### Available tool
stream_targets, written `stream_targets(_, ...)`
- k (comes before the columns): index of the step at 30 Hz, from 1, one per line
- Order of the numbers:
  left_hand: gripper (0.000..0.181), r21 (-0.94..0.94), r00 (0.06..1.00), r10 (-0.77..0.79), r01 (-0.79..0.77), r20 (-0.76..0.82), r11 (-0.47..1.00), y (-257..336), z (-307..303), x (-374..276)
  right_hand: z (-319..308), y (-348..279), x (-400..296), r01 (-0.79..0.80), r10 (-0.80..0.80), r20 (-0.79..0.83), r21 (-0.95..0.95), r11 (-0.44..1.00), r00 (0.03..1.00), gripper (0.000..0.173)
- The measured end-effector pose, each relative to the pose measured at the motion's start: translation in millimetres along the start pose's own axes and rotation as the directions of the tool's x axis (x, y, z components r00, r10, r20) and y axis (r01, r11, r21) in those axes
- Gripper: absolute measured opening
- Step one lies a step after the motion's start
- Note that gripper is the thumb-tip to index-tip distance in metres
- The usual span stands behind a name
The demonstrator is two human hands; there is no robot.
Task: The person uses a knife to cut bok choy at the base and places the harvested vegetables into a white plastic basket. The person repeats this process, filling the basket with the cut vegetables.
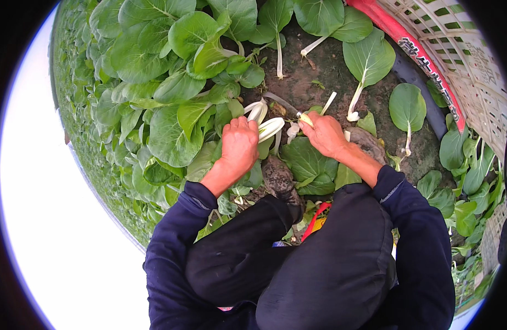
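Observation:
My left hand (pixel 240 140) is closed around leafy greens at the edge of the crop, with a pale split stalk (pixel 270 129) beside its fingers. Just beyond the hand, a white plant base (pixel 257 110) sits near the soil. My right hand (pixel 322 133) grips the yellowish handle of a curved-bladed knife (pixel 282 102); the blade points toward that plant base. Several cut leaves with white stalks lie on the soil, among them a broad leaf (pixel 369 57) above my right hand. A large green leaf (pixel 311 165) lies between my shoes.
Dense leafy plants (pixel 146 49) fill the left side. A white plastic crate (pixel 476 70) stands at the right, with a red strip (pixel 418 53) bearing writing and a dark pipe-like thing (pixel 422 90) along it. My muddy left shoe (pixel 278 177) is close below my left hand.

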State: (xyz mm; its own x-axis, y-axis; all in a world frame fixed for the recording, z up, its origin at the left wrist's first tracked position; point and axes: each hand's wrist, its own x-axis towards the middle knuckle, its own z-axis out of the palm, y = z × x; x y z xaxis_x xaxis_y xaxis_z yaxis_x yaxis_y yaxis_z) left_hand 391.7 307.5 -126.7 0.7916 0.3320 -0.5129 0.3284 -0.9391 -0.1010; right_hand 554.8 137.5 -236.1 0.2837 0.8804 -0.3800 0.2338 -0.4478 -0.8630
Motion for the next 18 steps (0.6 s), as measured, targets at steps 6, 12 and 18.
stream_targets(6,0.037,-0.016,0.998,-0.043,0.043,-0.041,0.999,-1.8,10.0,-4.0,-0.4,-6.2,2.8,-0.007,0.011,0.048,-0.076,0.997,0.999,0.037)
stream_targets(12,0.044,-0.008,0.994,-0.099,0.099,-0.045,0.995,-3.6,19.5,-2.3,3.8,-8.8,4.5,-0.02,0.03,0.127,-0.079,0.997,0.991,0.037)
stream_targets(18,0.036,0.024,0.991,-0.133,0.134,-0.022,0.991,-9.3,33.1,2.2,13.5,-5.6,5.3,-0.043,0.056,0.132,-0.099,0.994,0.99,0.037)
